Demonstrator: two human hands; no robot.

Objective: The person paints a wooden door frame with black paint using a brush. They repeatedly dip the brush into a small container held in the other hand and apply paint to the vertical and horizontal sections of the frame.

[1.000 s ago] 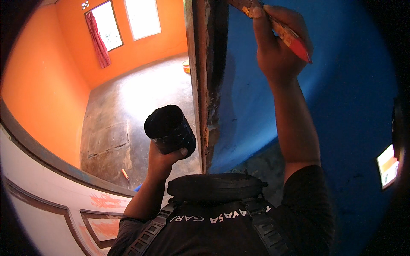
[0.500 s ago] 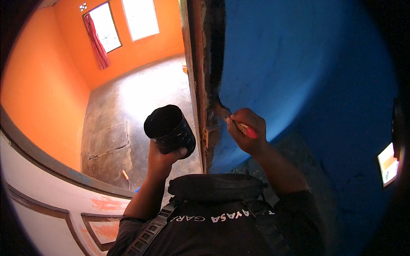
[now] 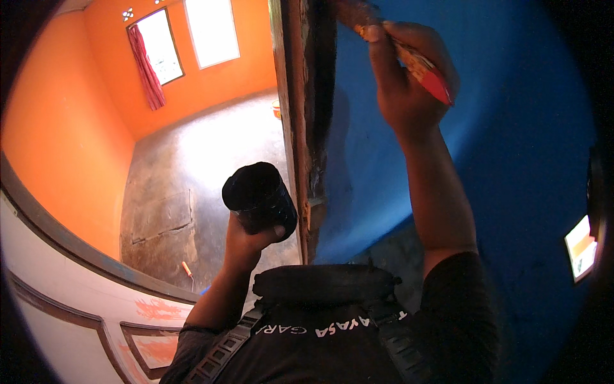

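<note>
My left hand [image 3: 251,242] is wrapped round a black, cup-like container [image 3: 259,198], its open top tilted up; the inside is too dark to make out. Raised at the top of the view, my right hand [image 3: 416,77] grips a paintbrush [image 3: 409,57] with a worn handle and a red end. The brush's bristles lie over the dark strip along the upright door frame [image 3: 297,115]; whether they touch it I cannot tell. A black painted band [image 3: 325,70] runs between the frame's wood and the blue wall [image 3: 368,173].
Through the doorway lies an orange-walled room [image 3: 102,64] with two bright windows and a red curtain [image 3: 146,67]. An orange-handled tool [image 3: 187,269] rests on its floor. At lower left stands a white panelled door [image 3: 83,281] with orange smears. A small bucket [image 3: 276,109] sits near the frame.
My right hand has moved far up along the frame with the paintbrush, from mid-height to the top of the view. My left hand and the container have shifted only slightly.
</note>
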